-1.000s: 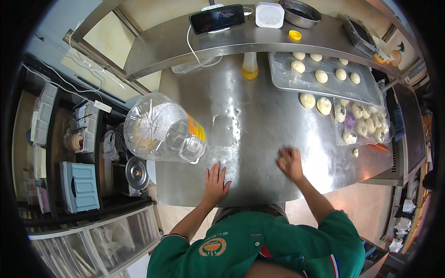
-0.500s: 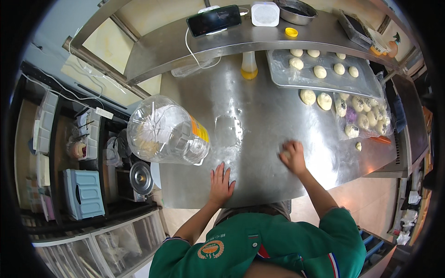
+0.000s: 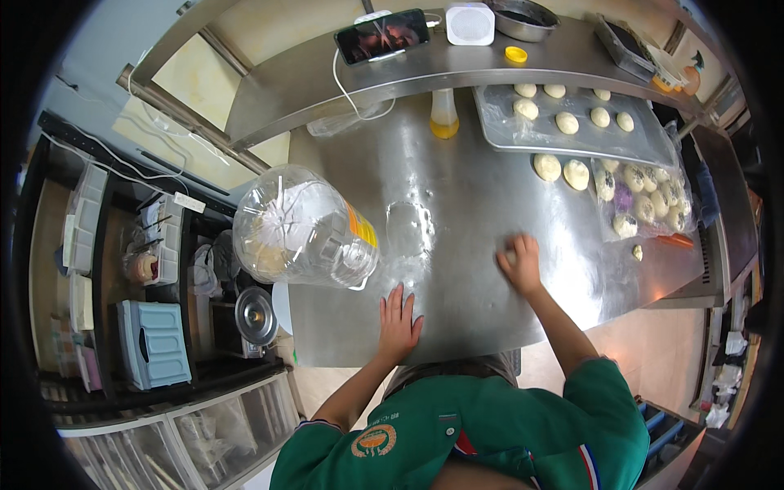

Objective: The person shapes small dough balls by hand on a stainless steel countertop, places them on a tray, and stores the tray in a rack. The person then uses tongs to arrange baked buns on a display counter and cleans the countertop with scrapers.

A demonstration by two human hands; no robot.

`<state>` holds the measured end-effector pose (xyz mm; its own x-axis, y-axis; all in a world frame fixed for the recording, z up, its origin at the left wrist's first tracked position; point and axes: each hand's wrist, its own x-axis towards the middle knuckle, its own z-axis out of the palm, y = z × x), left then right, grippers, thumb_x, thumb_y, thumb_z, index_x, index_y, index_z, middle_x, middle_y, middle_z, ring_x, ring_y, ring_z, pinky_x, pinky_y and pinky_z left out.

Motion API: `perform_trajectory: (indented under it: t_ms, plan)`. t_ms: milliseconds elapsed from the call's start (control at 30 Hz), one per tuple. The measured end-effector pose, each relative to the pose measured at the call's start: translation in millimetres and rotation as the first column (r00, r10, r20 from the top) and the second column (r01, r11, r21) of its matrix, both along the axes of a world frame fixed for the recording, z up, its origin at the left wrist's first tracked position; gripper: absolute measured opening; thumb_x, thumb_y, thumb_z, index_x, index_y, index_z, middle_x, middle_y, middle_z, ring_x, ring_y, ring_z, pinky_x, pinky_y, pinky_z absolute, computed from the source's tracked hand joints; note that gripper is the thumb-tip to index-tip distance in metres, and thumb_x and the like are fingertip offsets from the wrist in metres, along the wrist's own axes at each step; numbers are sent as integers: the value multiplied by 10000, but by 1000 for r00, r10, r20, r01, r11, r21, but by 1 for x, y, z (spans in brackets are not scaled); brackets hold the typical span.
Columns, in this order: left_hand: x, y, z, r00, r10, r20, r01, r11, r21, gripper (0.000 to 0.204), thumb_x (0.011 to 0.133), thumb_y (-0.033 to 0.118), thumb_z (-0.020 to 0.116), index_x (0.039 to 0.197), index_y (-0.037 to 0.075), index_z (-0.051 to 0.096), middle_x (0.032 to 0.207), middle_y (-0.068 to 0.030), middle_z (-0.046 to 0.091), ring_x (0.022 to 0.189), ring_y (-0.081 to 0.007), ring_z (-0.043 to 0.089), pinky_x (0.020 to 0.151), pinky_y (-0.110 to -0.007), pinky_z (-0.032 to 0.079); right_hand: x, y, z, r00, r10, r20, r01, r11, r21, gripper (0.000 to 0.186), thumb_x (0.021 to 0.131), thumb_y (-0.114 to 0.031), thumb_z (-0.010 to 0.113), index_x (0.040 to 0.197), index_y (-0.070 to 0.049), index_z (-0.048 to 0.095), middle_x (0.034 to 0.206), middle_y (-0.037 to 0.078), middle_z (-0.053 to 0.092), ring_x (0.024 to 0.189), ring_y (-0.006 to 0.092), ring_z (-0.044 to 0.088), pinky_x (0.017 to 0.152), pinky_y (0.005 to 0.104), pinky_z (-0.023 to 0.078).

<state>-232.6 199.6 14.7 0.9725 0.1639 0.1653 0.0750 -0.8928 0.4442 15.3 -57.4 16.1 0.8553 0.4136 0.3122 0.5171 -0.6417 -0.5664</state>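
Observation:
My left hand (image 3: 398, 328) lies palm down on the steel worktable (image 3: 457, 314), fingers stretched out, nothing in it. To its right my right hand (image 3: 521, 263) is cupped low against the tabletop, fingers bent and thumb out to the left. What lies under that palm, if anything, is hidden. Two round dough balls (image 3: 547, 167) sit on the steel beyond it, in front of a metal tray (image 3: 498, 140) that carries several more. Beside them, a clear plastic bag (image 3: 614, 222) covers several dough pieces with dark patches. One small dough scrap (image 3: 638, 253) lies nearer me.
A large clear plastic jug (image 3: 306, 233) with white powder lies left of my left hand. Near the back stands a squeeze bottle (image 3: 443, 118) of yellow liquid. Above runs a steel shelf (image 3: 286, 102) with a phone (image 3: 381, 37), a white speaker (image 3: 470, 26) and a metal bowl (image 3: 523, 24).
My right hand has moved slightly up and to the right, its fingers a little less curled. My left hand stays flat on the table. The phone screen, dark before, now shows a picture.

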Motion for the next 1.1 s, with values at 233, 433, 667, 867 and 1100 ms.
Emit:
perform_trajectory:
  t_ms: [233,433,667,867,1100]
  plan:
    - [0,1,-1,1000,-12,20,12,1000,-15,595,888,268,654,1394,14,473,1564,-251,286,1425,-439,298,1148,-638,205,-63,49,-18,947,318,49,-320,946,58,439,740,-120,791,1146,-42,643,1268,151,596,1250,372,513,1066,465,419]
    - [0,1,0,1000,-11,-12,11,1000,1,585,894,261,645,1393,8,475,1567,-252,280,1427,-440,296,1150,-638,202,-40,-32,-7,981,191,44,-191,982,-10,351,712,-163,827,1000,-78,645,1038,133,602,976,365,552,825,455,453]
    - [-1,-1,-1,1000,-28,-13,28,1000,-12,559,916,263,624,1384,-5,475,1567,-253,276,1430,-441,287,1159,-628,194,-23,62,-18,979,69,192,-82,995,60,432,771,-118,768,1165,-39,612,1228,154,599,1181,384,521,1018,490,410]
    - [0,2,1,999,-30,-13,30,999,-24,561,914,265,631,1380,-4,475,1566,-253,275,1424,-447,290,1152,-638,195,-72,-41,-2,963,265,-45,-262,964,52,318,758,-94,777,1056,-65,668,1136,150,626,1042,375,572,923,479,464]
    - [-1,-1,-1,999,-35,33,36,999,-27,557,904,246,640,1377,2,479,1559,-248,291,1422,-445,297,1146,-639,212,2,51,-14,975,-162,151,151,985,84,536,806,-83,707,1300,13,523,1283,228,563,1196,416,503,1069,489,381]
